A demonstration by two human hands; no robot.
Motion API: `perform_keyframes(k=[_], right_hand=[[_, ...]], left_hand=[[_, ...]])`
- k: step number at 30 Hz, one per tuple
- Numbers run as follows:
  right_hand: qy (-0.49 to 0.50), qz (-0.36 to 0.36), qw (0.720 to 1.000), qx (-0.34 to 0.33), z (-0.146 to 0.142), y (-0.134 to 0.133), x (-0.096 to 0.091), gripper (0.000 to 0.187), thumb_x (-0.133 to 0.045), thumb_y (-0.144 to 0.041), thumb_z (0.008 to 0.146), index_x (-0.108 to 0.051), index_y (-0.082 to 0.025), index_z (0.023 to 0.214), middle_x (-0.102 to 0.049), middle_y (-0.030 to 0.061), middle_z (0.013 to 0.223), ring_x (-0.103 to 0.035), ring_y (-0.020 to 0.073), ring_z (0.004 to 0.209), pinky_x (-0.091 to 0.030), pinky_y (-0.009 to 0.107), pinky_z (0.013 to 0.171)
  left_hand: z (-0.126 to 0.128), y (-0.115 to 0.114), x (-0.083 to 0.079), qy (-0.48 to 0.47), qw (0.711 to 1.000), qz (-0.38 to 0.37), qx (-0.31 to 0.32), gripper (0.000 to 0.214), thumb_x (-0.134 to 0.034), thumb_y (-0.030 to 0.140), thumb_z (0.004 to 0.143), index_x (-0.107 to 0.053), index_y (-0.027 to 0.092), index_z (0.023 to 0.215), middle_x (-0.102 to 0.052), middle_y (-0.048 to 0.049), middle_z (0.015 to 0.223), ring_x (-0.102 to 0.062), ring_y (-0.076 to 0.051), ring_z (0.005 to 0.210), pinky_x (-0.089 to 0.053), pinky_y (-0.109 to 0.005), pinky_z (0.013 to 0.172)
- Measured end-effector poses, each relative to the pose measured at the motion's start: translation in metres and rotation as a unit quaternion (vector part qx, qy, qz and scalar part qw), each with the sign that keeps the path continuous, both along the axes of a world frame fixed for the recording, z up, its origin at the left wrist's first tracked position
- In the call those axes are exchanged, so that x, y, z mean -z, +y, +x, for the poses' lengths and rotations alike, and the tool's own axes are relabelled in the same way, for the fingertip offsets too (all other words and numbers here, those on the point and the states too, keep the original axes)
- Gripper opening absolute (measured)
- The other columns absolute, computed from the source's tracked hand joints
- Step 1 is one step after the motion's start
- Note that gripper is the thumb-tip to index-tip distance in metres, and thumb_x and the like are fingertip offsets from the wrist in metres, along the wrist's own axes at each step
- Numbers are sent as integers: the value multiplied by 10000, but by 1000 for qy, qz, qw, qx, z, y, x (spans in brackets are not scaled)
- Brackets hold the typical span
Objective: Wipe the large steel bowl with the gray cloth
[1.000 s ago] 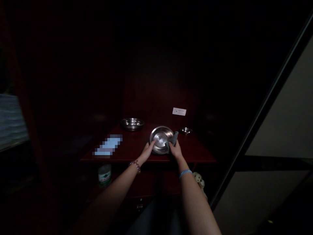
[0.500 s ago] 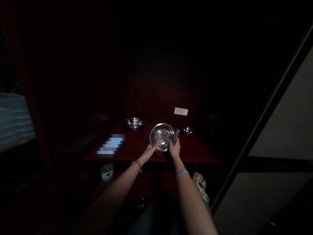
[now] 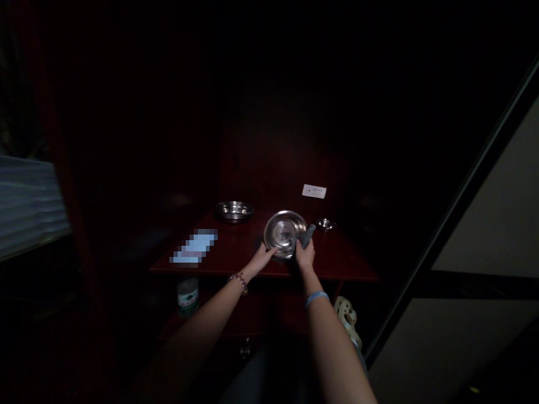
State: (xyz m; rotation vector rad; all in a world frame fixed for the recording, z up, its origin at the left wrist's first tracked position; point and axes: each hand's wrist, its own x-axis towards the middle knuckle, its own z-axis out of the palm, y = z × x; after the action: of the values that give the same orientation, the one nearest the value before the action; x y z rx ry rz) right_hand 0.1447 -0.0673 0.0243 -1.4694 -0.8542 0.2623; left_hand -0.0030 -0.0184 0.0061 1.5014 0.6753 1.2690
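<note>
A shiny metal basin [image 3: 283, 229] is tilted toward me over the dark red desk [image 3: 236, 255]. My left hand [image 3: 261, 259] grips its lower left rim, thumb on the inside and the other fingers hidden beneath. In my right hand [image 3: 305, 256] is a grey cloth [image 3: 306, 238], pressed at the basin's right edge; its fingers are closed round the cloth. A stack of metal basins [image 3: 234, 211] stands at the back left of the desk. To the right sits a small metal bowl [image 3: 325, 225].
A blurred-out flat bright thing [image 3: 194, 247] lies on the desk's left. A white wall socket [image 3: 314, 191] is at the back. Below the desktop are a labelled bottle or jar [image 3: 187, 297] and a pale clog [image 3: 347, 320]. A sloping dark-framed panel [image 3: 475, 224] stands on the right.
My left thumb has moved from inside the basin down to its rim. Both hands and the basin sit slightly further right in view, and the whole scene has shifted a little.
</note>
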Motion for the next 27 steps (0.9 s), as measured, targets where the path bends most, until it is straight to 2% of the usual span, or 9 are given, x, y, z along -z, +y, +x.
perform_keyframes(k=[6,9,16,21,25,27], right_hand=[[-25,8,1000,-14,7,0,2,453,-613,-293,765,-586,-226,1212,-702,84,1118,-640,243,1108,-460,373,1001],[-49,1,999,-8,12,-3,4,415,-609,-293,767,-606,-216,1175,-705,92,1099,-647,251,1089,-463,370,990],[-66,-20,998,-5,16,-9,5,339,-622,-280,762,-641,-223,1096,-718,86,1045,-659,255,1049,-470,368,971],[-44,-24,999,-2,19,-5,4,328,-640,-299,755,-659,-230,1075,-724,81,1027,-667,253,1034,-482,361,956],[-20,-36,999,10,26,1,5,367,-646,-319,754,-658,-212,1104,-727,89,1030,-680,256,1008,-496,377,944],[-8,-41,999,11,27,3,5,373,-647,-317,751,-659,-199,1105,-730,95,1025,-689,259,988,-506,387,930]], left_hand=[[5,7,4,-24,998,-54,-12,522,-597,118,721,-577,134,1242,-642,-107,1293,-548,-256,1248,-371,-391,1117],[7,11,6,-27,998,-50,-19,466,-579,94,691,-617,123,1154,-681,-106,1221,-594,-256,1183,-413,-390,1082],[3,12,8,19,998,-38,-40,330,-576,165,703,-664,134,1019,-733,-86,1074,-646,-260,1075,-462,-405,1017],[0,5,6,15,1000,9,-21,425,-565,362,832,-612,145,1194,-658,-116,1260,-584,-255,1206,-380,-376,1105],[1,1,4,-8,997,73,18,648,-592,413,845,-397,175,1415,-441,-114,1500,-407,-218,1389,-261,-335,1180],[2,-1,3,-7,996,86,20,789,-652,402,808,-285,179,1471,-387,-126,1531,-370,-217,1412,-239,-339,1190]])
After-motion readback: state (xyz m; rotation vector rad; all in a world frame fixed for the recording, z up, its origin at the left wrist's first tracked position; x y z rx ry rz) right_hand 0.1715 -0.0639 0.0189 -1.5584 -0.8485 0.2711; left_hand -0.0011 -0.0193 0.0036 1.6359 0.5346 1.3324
